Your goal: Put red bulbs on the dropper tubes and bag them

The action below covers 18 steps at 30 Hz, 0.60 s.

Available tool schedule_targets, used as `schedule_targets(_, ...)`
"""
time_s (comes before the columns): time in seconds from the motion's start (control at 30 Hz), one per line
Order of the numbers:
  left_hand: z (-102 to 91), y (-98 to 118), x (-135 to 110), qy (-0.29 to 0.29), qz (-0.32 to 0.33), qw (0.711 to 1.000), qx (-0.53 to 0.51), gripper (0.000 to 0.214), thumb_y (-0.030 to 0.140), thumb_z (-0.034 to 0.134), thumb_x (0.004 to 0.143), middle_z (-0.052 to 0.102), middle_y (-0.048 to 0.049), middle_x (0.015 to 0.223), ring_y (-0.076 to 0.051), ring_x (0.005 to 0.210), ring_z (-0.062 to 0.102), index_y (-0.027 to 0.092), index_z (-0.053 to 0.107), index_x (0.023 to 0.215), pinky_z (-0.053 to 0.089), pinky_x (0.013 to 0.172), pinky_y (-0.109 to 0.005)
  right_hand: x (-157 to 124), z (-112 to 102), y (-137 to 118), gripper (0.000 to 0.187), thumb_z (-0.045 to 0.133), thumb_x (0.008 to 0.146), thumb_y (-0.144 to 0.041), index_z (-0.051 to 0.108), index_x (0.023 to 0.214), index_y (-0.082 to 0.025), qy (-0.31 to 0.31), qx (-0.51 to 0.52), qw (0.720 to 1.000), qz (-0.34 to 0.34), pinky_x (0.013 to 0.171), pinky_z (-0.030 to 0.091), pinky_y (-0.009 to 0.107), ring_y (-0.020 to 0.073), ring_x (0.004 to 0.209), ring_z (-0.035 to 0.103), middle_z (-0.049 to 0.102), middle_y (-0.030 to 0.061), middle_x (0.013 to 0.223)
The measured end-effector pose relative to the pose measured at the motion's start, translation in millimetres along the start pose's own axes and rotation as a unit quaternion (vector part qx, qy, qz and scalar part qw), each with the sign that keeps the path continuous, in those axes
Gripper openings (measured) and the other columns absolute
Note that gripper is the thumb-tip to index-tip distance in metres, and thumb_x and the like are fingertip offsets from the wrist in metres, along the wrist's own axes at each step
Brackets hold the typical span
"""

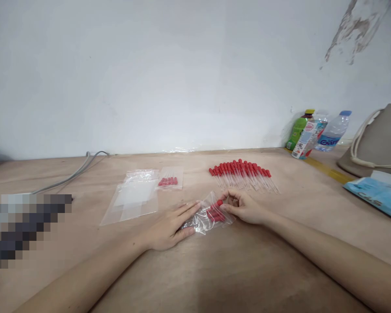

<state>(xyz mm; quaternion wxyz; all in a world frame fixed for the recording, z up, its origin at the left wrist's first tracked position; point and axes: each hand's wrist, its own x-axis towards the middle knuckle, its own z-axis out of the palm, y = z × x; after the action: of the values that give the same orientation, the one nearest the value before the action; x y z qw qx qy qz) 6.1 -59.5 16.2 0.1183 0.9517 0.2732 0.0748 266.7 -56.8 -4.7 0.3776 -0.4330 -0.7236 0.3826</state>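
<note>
A small clear plastic bag (pixel 206 217) with several red-bulbed droppers inside lies on the wooden table (pixel 215 269). My left hand (pixel 171 226) rests flat on the bag's left end, fingers stretched out. My right hand (pixel 243 206) pinches a red-bulbed dropper (pixel 219 203) at the bag's mouth. Just behind it lies a row of several loose droppers (pixel 244 174) with red bulbs.
A filled, sealed bag of droppers (pixel 170 179) and a stack of empty clear bags (pixel 132 200) lie to the left. A grey cable (pixel 74 174) runs at the back left. Bottles (pixel 313 132), a beige bag (pixel 378 143) and a blue tissue pack (pixel 376 193) stand at the right.
</note>
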Motion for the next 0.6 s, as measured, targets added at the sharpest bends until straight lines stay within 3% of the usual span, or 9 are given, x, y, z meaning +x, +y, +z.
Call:
schedule_targets(0.1,0.0,0.3,0.0,-0.001,-0.002,1.000,-0.004,0.055,0.039,0.032,0.088,0.018,-0.0038,0.142,-0.023,0.128,0.020,0.025,0.009,0.136,0.021,0.105,-0.041,4.0,-2.8,-1.7,0.023,0.058,0.072,-0.035,0.059,0.085,-0.016,-0.041,-0.033,0.999,-0.013,0.046,0.036,0.019,0.0077,0.050,0.046,0.053,-0.0036,0.057)
schedule_targets(0.2,0.6,0.3,-0.3,-0.008,-0.009,1.000,0.000,0.055,0.039,0.032,0.088,0.017,-0.0034,0.142,-0.023,0.128,0.019,0.025,0.009,0.136,0.020,0.105,-0.041,11.0,-1.5,0.7,0.027,0.056,0.073,-0.037,0.062,0.088,-0.016,-0.069,-0.003,0.998,-0.010,0.053,0.042,0.021,0.0103,0.058,0.054,0.062,-0.0002,0.066)
schedule_targets(0.33,1.1,0.1,-0.5,-0.006,-0.007,1.000,-0.003,0.055,0.039,0.032,0.088,0.016,-0.0028,0.142,-0.023,0.128,0.019,0.026,0.008,0.136,0.020,0.105,-0.041,16.0,2.7,5.8,0.027,0.059,0.069,-0.038,0.067,0.081,-0.015,-0.010,0.020,0.999,0.027,0.065,0.047,0.027,0.0156,0.072,0.061,0.067,0.0047,0.081)
schedule_targets(0.47,2.1,-0.7,-0.3,0.007,-0.003,1.000,-0.012,0.054,0.038,0.033,0.088,0.016,-0.0025,0.142,-0.023,0.128,0.019,0.026,0.011,0.136,0.022,0.104,-0.041,14.0,5.1,8.5,0.026,0.063,0.064,-0.039,0.065,0.067,-0.013,0.089,-0.027,0.992,0.085,0.052,0.045,0.025,0.0153,0.058,0.059,0.066,0.0046,0.065)
schedule_targets(0.53,3.1,-1.4,-0.2,0.010,0.000,1.000,-0.015,0.053,0.037,0.033,0.088,0.017,-0.0026,0.142,-0.022,0.128,0.020,0.026,0.013,0.136,0.024,0.103,-0.041,12.5,5.9,8.6,0.023,0.061,0.067,-0.037,0.064,0.068,-0.014,0.085,-0.028,0.993,0.074,0.052,0.046,0.025,0.0153,0.059,0.059,0.066,0.0041,0.065)
schedule_targets(0.6,4.0,-2.0,-0.1,0.007,0.001,1.000,-0.014,0.051,0.037,0.033,0.089,0.017,-0.0026,0.142,-0.022,0.128,0.020,0.027,0.015,0.135,0.023,0.104,-0.040,11.2,5.4,7.3,0.020,0.055,0.071,-0.033,0.065,0.075,-0.015,0.036,-0.018,0.998,0.040,0.060,0.047,0.027,0.0158,0.066,0.060,0.067,0.0035,0.072)
